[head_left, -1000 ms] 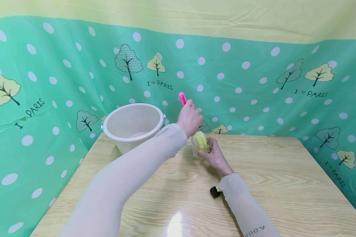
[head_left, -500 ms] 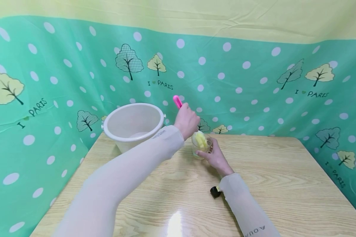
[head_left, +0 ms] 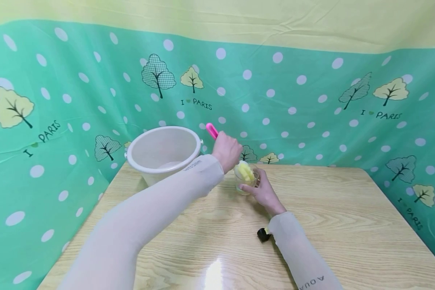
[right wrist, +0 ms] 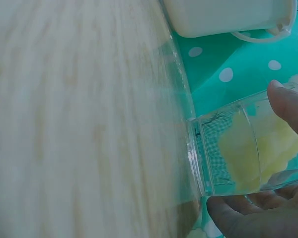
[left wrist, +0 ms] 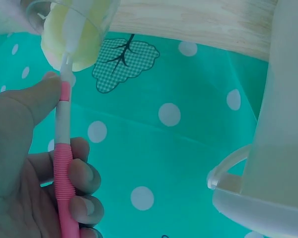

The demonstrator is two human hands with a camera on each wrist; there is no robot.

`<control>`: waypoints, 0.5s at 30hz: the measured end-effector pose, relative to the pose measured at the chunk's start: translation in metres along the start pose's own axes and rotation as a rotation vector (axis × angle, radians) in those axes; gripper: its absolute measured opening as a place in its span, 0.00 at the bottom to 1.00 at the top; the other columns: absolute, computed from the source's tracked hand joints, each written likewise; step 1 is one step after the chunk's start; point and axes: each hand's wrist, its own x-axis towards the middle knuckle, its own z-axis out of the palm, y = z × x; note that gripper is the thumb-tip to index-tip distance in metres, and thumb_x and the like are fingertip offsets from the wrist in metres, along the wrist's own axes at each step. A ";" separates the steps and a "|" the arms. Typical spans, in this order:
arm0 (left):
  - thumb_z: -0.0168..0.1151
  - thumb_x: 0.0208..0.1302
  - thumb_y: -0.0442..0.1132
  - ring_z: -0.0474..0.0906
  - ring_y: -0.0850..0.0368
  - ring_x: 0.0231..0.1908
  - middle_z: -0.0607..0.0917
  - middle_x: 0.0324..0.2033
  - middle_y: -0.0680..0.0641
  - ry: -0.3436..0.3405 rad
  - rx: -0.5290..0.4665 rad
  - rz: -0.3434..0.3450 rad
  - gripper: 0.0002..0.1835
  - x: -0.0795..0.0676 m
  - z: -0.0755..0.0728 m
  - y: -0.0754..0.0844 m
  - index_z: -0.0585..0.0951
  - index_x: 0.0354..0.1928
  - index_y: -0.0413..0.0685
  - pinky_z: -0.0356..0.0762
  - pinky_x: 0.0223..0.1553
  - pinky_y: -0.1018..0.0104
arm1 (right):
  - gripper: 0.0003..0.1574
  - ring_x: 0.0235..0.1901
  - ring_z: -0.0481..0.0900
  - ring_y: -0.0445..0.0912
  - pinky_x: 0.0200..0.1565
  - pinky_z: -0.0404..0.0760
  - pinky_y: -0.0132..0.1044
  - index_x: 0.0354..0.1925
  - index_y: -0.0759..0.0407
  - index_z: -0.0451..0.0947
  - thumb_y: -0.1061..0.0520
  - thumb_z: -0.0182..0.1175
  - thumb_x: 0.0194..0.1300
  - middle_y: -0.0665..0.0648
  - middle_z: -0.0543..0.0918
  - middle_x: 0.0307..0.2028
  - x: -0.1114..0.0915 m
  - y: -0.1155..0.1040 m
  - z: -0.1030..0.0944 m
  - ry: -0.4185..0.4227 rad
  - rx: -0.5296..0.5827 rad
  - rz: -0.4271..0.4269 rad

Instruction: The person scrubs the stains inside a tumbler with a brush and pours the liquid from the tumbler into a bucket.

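My left hand [head_left: 227, 152] grips the pink and white handle [left wrist: 63, 166] of a sponge brush, fingers curled round it and thumb along its upper part. The brush's yellow and white sponge head [head_left: 245, 170] is inside a clear glass [head_left: 241, 189]. The handle leans to the left above the glass. My right hand [head_left: 264, 194] holds the glass from its right side, thumb on the near wall and fingers behind. In the right wrist view the glass base [right wrist: 197, 158] meets the table. In the left wrist view only the rim end of the glass shows.
A white bucket [head_left: 148, 170] with a handle stands at the back left of the wooden table [head_left: 330, 209]. A small black object [head_left: 263, 235] lies by the right sleeve. Behind hangs a green and yellow curtain [head_left: 293, 133] with dots and trees.
My left hand has shifted slightly left, and the pink handle tilts further left and lower. The sponge head has turned a little inside the glass. My right hand and the glass stay in place.
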 end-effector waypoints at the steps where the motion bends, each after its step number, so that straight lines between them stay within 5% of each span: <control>1: 0.52 0.63 0.66 0.68 0.62 0.21 0.75 0.19 0.56 -0.002 -0.002 -0.001 0.24 0.000 0.000 0.000 0.79 0.27 0.53 0.63 0.28 0.69 | 0.57 0.66 0.60 0.58 0.63 0.60 0.57 0.72 0.47 0.46 0.46 0.70 0.55 0.58 0.57 0.69 0.000 0.000 0.000 0.001 -0.003 0.002; 15: 0.54 0.59 0.69 0.68 0.63 0.19 0.76 0.18 0.56 0.047 -0.028 -0.007 0.26 -0.010 0.003 0.000 0.80 0.29 0.53 0.63 0.23 0.70 | 0.57 0.65 0.61 0.58 0.63 0.61 0.57 0.72 0.47 0.46 0.47 0.70 0.55 0.59 0.57 0.69 0.000 -0.001 0.000 -0.002 0.008 0.014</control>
